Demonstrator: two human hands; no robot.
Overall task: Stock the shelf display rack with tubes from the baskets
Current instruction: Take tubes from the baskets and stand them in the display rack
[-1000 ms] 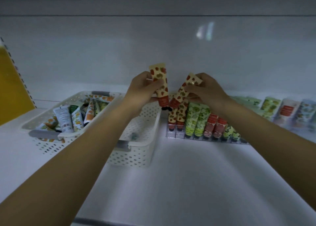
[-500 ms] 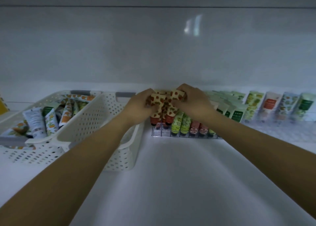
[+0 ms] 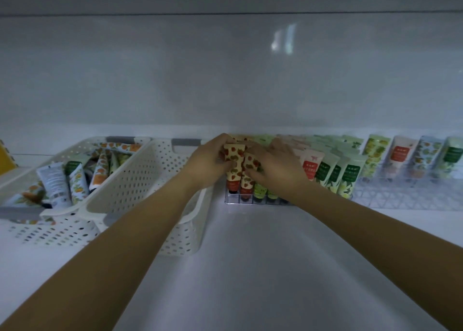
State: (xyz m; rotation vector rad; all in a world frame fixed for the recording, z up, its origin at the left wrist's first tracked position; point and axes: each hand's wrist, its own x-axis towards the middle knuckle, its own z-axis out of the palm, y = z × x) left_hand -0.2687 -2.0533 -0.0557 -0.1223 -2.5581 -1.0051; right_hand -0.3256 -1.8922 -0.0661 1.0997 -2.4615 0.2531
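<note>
Two strawberry-print tubes (image 3: 238, 166), raised above the shelf a second ago, have been lowered cap-down into the left end of the clear display rack (image 3: 231, 201). The left hand (image 3: 208, 164) grips one; the right hand (image 3: 276, 166) apparently pinches the other. Seating is nearly complete.

The light where I work is dim and cool. A pale glare patch (image 3: 283, 38) sits on the glossy back wall (image 3: 150, 75). My forearms look dark against the white shelf (image 3: 250, 268). The wide lens bends the edges, and the far-right tubes (image 3: 426, 155) look soft.
</note>
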